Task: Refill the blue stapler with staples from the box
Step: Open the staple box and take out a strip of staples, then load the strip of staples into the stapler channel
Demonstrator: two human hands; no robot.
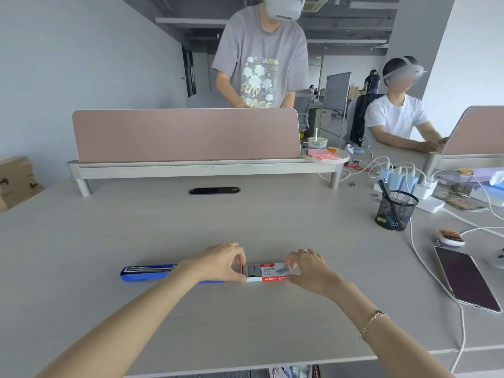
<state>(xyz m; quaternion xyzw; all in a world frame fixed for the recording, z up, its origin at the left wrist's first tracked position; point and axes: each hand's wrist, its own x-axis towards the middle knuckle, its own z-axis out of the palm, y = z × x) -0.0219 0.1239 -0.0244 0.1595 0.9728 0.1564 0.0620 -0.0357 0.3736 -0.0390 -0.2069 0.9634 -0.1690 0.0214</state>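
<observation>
A small red and white staple box [268, 272] lies on the desk in front of me, its inner tray slid partly out to the left so that grey staples [253, 270] show. My left hand [218, 261] pinches the tray's left end. My right hand [309, 268] grips the box's right end. The blue stapler [147, 272] lies flat on the desk to the left, opened out with its metal staple channel facing up; my left wrist hides its right part.
A black mesh pen cup [395, 210] stands at the right, with a tablet [466, 282], white cables [425, 266] and chargers [403, 181] beyond it. A pink desk divider [185, 135] runs across the back. Two people wearing headsets are behind it.
</observation>
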